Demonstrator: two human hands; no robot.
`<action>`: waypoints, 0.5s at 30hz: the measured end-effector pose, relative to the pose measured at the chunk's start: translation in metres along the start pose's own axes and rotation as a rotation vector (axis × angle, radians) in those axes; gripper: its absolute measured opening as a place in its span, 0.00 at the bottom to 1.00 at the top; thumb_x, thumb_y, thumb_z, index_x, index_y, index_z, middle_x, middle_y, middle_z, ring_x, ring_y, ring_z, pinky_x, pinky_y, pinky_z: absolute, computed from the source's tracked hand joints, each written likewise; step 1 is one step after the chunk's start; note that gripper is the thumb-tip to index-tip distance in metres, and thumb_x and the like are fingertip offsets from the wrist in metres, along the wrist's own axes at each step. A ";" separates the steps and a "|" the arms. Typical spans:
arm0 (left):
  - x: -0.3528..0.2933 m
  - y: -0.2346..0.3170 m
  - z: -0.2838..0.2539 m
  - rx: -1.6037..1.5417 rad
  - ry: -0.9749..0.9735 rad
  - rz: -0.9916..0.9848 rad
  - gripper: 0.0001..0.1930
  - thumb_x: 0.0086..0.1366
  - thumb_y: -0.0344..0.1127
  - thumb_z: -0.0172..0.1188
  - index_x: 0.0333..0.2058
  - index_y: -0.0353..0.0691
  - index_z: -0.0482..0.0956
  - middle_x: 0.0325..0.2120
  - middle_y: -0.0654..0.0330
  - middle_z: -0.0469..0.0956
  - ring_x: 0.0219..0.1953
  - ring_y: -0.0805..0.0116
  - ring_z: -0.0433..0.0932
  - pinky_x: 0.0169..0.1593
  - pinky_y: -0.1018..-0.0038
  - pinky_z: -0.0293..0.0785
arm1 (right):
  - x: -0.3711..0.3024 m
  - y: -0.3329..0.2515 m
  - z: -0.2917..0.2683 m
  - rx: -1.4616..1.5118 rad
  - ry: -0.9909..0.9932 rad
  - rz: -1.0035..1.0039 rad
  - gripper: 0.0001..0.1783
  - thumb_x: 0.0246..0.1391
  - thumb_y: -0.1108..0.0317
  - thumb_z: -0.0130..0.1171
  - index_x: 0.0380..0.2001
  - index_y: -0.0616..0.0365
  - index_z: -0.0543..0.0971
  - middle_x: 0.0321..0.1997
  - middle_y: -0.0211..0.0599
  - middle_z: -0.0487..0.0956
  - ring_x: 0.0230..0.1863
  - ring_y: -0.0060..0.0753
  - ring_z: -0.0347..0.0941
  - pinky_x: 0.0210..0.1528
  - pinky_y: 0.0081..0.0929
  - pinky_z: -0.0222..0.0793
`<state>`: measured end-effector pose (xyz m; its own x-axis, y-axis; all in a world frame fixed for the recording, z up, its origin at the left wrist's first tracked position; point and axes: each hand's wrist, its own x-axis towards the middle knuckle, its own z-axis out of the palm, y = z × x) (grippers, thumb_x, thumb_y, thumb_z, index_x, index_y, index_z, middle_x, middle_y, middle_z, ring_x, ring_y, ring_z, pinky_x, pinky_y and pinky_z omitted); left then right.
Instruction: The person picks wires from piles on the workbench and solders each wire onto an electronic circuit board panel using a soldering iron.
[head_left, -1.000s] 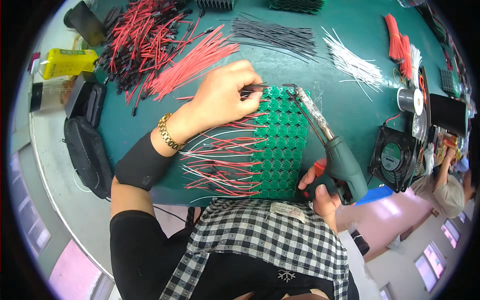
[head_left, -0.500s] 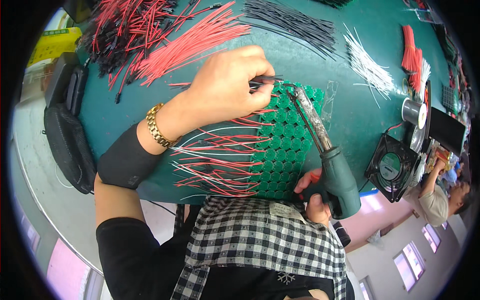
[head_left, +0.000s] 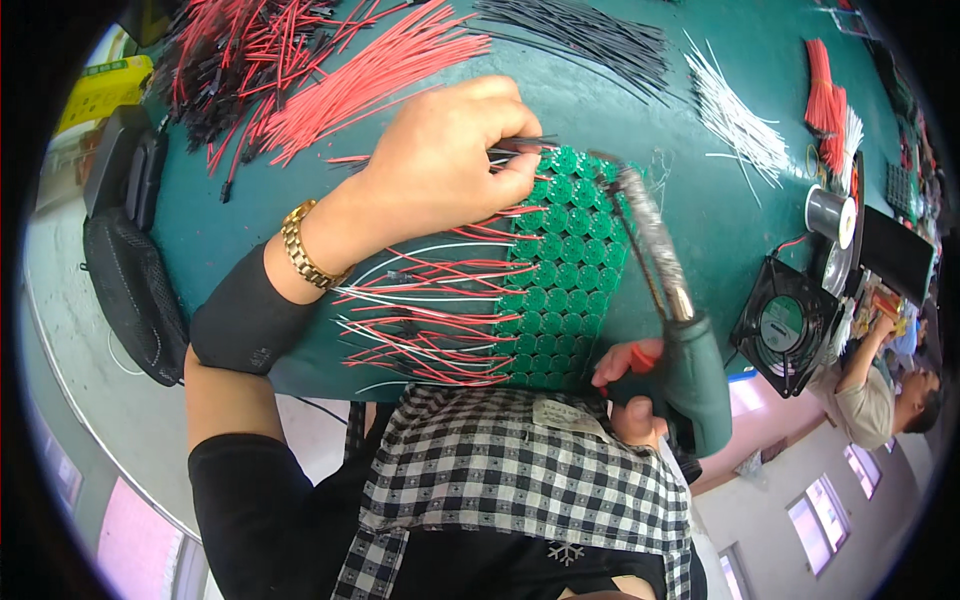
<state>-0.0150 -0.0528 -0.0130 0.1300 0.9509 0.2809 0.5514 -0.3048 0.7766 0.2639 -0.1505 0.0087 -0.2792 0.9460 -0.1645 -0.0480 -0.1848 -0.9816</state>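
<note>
My left hand (head_left: 452, 150) is closed, pinching several black wires (head_left: 518, 147) at the far left corner of a green circuit board panel (head_left: 565, 270) made of small round boards. Red and white wires (head_left: 430, 305) stick out leftward from the panel's left edge. At the panel's near right corner, my right hand (head_left: 632, 395) grips the handle of a dark green soldering gun (head_left: 697, 380). A red trigger shows under the fingers. Its metal barrel (head_left: 652, 235) points away from me, and the tip sits over the panel's far right part, apart from the black wires.
Bundles of red wires (head_left: 370, 75), black wires (head_left: 580, 45) and white wires (head_left: 735, 120) lie across the far side of the green table. To the right are a solder spool (head_left: 830, 217) and a small black fan (head_left: 785, 325). A co-worker (head_left: 865, 400) sits beyond it.
The soldering gun has shifted right, its tip moving away from the wires at the panel's corner. My left hand keeps its pinch and appears slightly farther up and left.
</note>
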 end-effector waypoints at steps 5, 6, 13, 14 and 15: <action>0.002 -0.001 0.005 0.011 0.010 0.003 0.04 0.49 0.24 0.61 0.26 0.35 0.77 0.21 0.65 0.70 0.19 0.79 0.66 0.21 0.81 0.61 | 0.005 -0.010 -0.008 -0.015 0.052 -0.020 0.38 0.47 0.44 0.62 0.50 0.59 0.61 0.28 0.41 0.71 0.24 0.35 0.69 0.31 0.33 0.68; 0.002 -0.001 0.006 0.011 0.007 -0.003 0.04 0.49 0.24 0.61 0.26 0.34 0.77 0.21 0.64 0.70 0.20 0.79 0.67 0.22 0.81 0.62 | 0.007 -0.010 -0.009 0.043 0.057 -0.018 0.37 0.47 0.44 0.62 0.50 0.59 0.61 0.29 0.42 0.71 0.25 0.36 0.70 0.32 0.33 0.68; 0.005 -0.001 0.010 0.041 -0.003 0.024 0.04 0.49 0.24 0.61 0.26 0.35 0.76 0.21 0.64 0.70 0.21 0.79 0.68 0.22 0.81 0.63 | 0.002 -0.009 -0.016 0.157 0.054 0.086 0.39 0.47 0.45 0.63 0.54 0.59 0.62 0.30 0.41 0.71 0.28 0.36 0.71 0.34 0.33 0.67; 0.005 -0.002 0.011 0.047 0.001 0.040 0.04 0.49 0.24 0.61 0.26 0.35 0.76 0.22 0.65 0.70 0.20 0.79 0.67 0.22 0.82 0.62 | 0.001 -0.010 -0.017 0.153 0.047 0.115 0.40 0.46 0.44 0.63 0.54 0.59 0.62 0.29 0.41 0.71 0.28 0.36 0.71 0.34 0.33 0.67; 0.005 -0.002 0.012 0.052 0.005 0.056 0.05 0.49 0.24 0.61 0.26 0.35 0.76 0.22 0.65 0.70 0.19 0.80 0.66 0.22 0.82 0.62 | 0.000 -0.010 -0.018 0.150 0.040 0.143 0.41 0.45 0.44 0.64 0.54 0.59 0.62 0.29 0.40 0.71 0.28 0.36 0.70 0.34 0.32 0.67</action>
<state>-0.0059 -0.0471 -0.0203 0.1574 0.9321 0.3261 0.5855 -0.3541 0.7292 0.2812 -0.1436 0.0168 -0.2554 0.9165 -0.3080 -0.1531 -0.3528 -0.9231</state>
